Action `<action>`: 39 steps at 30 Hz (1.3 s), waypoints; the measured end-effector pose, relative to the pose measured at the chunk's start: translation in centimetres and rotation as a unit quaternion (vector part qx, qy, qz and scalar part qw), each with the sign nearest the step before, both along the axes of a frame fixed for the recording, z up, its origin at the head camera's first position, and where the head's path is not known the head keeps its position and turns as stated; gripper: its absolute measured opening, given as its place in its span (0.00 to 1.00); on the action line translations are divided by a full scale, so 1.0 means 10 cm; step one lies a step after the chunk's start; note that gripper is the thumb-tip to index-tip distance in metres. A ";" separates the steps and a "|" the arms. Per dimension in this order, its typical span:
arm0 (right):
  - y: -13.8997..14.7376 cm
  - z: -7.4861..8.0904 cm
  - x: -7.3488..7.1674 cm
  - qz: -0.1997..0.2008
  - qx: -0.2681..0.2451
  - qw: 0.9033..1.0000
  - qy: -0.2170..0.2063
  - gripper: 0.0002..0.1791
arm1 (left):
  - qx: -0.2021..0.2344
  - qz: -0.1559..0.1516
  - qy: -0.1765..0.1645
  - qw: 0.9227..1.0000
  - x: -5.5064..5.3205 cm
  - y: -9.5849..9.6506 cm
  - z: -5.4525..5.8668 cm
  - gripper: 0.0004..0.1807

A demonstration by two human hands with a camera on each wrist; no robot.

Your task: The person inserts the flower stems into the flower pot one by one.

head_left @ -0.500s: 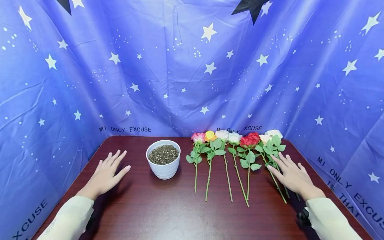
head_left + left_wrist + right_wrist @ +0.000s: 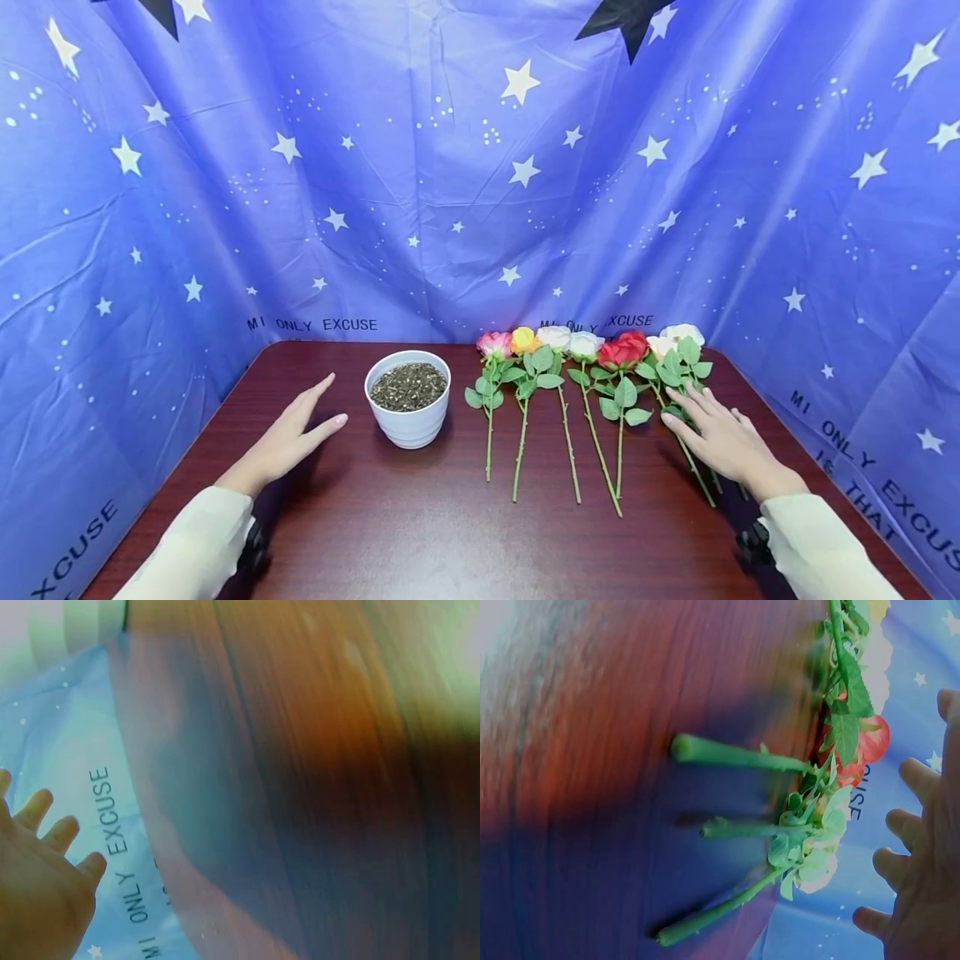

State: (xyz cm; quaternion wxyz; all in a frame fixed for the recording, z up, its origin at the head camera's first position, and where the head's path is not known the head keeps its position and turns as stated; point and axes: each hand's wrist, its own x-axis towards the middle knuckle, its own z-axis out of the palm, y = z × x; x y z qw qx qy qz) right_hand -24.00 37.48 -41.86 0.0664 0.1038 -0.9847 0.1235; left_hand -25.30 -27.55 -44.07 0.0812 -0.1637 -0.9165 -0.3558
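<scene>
A white flowerpot [image 2: 408, 421] filled with dark soil stands left of the middle of the table. To its left my left hand [image 2: 281, 446] hovers over the table, fingers straight and holding nothing. Several long-stemmed roses lie in a row on the right: a pink rose [image 2: 495, 346], a yellow rose [image 2: 525, 340], white ones and a red rose [image 2: 624, 350]. My right hand [image 2: 723, 442], fingers spread, is above the stems of the rightmost cream-white roses [image 2: 681, 335]. In the right wrist view several green stems [image 2: 735, 756] point away from that hand, which grips none of them.
The table [image 2: 420, 525] is dark reddish wood. A blue cloth [image 2: 420, 167] with white stars hangs behind it and along both sides. Each wrist bears a dark strapped device, partly under the pale sleeves [image 2: 198, 542].
My left hand has moved right, nearer the flowerpot, and turned so its fingers overlap. My right hand has shifted only slightly. The flowerpot and roses lie as before.
</scene>
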 end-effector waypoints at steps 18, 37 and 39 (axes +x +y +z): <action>-0.22 0.05 -0.05 0.032 -0.013 0.999 0.014 0.34 | 0.194 -0.067 -0.048 0.978 -0.10 0.49 -0.04 0.47; -0.68 0.10 -0.19 0.103 -0.081 0.991 0.027 0.30 | 0.287 -0.047 -0.070 0.954 -0.16 0.79 -0.11 0.48; -0.74 0.10 -0.21 0.116 -0.093 0.988 0.029 0.29 | 0.288 -0.038 -0.075 0.954 -0.16 0.79 -0.10 0.47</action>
